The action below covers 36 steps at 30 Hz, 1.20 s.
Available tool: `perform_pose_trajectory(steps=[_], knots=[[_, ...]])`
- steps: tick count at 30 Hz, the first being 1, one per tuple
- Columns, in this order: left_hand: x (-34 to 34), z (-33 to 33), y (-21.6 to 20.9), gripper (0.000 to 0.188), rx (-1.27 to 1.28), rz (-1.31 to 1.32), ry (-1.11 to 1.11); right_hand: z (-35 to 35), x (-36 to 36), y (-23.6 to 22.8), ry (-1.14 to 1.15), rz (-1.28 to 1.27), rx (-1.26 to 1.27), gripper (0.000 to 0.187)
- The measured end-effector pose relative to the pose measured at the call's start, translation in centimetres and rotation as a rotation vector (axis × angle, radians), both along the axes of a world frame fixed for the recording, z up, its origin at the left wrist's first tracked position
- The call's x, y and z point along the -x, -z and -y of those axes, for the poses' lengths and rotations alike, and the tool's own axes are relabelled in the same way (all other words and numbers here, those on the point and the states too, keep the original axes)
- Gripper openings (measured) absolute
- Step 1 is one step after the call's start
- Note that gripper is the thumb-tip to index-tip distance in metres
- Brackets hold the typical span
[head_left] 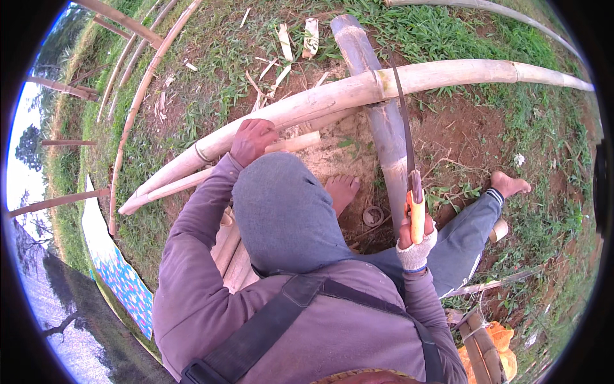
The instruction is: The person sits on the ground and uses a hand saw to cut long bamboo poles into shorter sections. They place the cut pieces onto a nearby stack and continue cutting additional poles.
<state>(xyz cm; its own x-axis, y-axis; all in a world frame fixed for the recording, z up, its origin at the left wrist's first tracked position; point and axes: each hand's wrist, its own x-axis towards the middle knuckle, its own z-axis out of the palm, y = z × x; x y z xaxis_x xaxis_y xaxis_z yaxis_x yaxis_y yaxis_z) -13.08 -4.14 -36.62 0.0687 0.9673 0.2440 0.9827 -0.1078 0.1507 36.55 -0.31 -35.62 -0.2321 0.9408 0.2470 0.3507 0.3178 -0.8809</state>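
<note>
A long pale bamboo pole (320, 102) lies across a thicker greyish log (384, 128). My left hand (252, 141) is closed against the pole's near side, left of the log; its fingertips are partly hidden. Next to it, a thinner bamboo piece (300, 142) sticks out to the right. My right hand (416, 243), in a pale fingerless glove, grips the orange handle (416, 211) of a handsaw. The saw's long, dark, curved blade (404, 115) points away from me and passes over the pole just right of where it crosses the log.
My bent knee (281, 198) is close to my left arm, with more bamboo poles (233, 256) beneath it. Bamboo offcuts (311, 38) and splinters litter the grass. A ring-shaped piece (373, 216) lies near my foot. An orange sack (502, 349) sits at the lower right.
</note>
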Motion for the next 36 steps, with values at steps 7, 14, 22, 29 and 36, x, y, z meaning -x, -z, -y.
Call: perform_pose_trajectory(steps=[7,14,22,29,36], knots=[[1.5,-2.2,1.1,0.093,0.138,-0.119,-0.370,-0.9,0.0,0.0,-0.022,-0.010,-0.016,0.021],[4.9,-4.6,1.1,0.102,0.455,-0.021,-0.357,-1.8,0.9,0.1,0.001,-0.026,-0.034,0.022],[1.1,-6.5,-0.4,0.091,0.252,0.023,-0.215,-2.6,1.0,1.2,0.071,-0.054,0.167,0.019],[-1.9,-9.0,1.9,0.087,0.217,0.073,-0.195,-7.2,3.6,-0.9,-0.170,0.044,0.082,0.022],[0.4,-10.7,1.5,0.099,0.417,0.127,-0.215,-5.3,6.1,-1.9,-0.190,-0.007,0.019,0.029]])
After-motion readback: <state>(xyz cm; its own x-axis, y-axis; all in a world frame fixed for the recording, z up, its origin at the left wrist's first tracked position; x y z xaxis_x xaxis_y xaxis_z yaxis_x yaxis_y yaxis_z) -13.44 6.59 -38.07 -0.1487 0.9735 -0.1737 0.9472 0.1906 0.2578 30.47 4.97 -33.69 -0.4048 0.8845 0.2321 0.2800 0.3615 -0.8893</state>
